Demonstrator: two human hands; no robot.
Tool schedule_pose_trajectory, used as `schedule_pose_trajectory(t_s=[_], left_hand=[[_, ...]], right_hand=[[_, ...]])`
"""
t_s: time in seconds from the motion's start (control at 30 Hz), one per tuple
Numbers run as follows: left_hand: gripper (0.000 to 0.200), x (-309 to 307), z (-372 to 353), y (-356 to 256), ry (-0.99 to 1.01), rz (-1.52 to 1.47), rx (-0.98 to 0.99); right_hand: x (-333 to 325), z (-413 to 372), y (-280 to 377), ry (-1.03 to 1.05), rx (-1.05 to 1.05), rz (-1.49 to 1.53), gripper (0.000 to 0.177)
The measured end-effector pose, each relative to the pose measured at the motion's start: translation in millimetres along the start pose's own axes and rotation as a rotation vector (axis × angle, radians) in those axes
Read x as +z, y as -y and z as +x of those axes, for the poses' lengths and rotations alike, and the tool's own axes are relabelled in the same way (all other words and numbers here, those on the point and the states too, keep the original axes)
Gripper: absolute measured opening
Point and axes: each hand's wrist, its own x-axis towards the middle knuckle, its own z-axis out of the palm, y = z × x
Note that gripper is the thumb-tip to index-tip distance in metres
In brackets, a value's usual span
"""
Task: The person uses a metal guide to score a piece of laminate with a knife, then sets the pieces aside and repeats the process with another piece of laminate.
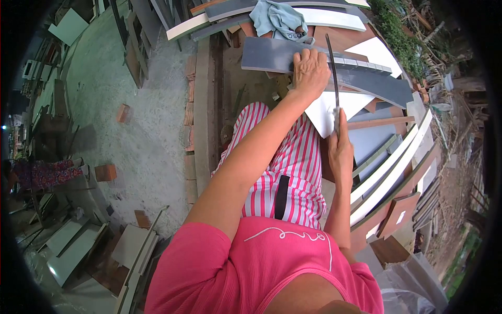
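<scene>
My left hand presses down on a dark grey board, its fingers curled over the board's edge. In my right hand is a long, thin, dark blade, seen nearly edge-on and pointing away from me. The blade passes just right of my left knuckles and overlaps the grey board. Right of the blade, a pale strip with evenly spaced cross lines runs along a second grey board. A white triangular sheet lies beneath, close to my right hand.
A light blue cloth lies on the stacked boards at the far side. Long white strips and brown panels lean at the right. On the concrete floor to the left are bricks; another person is at the far left.
</scene>
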Motion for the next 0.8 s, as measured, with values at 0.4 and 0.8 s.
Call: schedule_pose_trajectory(t_s=[0.4, 0.8], left_hand=[[0.014, 3, 0, 0, 0.005, 0.025, -0.009], [0.013, -3, 1, 1, 0.027, -0.005, 0.001]], right_hand=[[0, 18, 8, 0.03, 0.01, -0.02, 0.06], [3, 6, -2, -0.003, -0.017, 0.003, 0.06]])
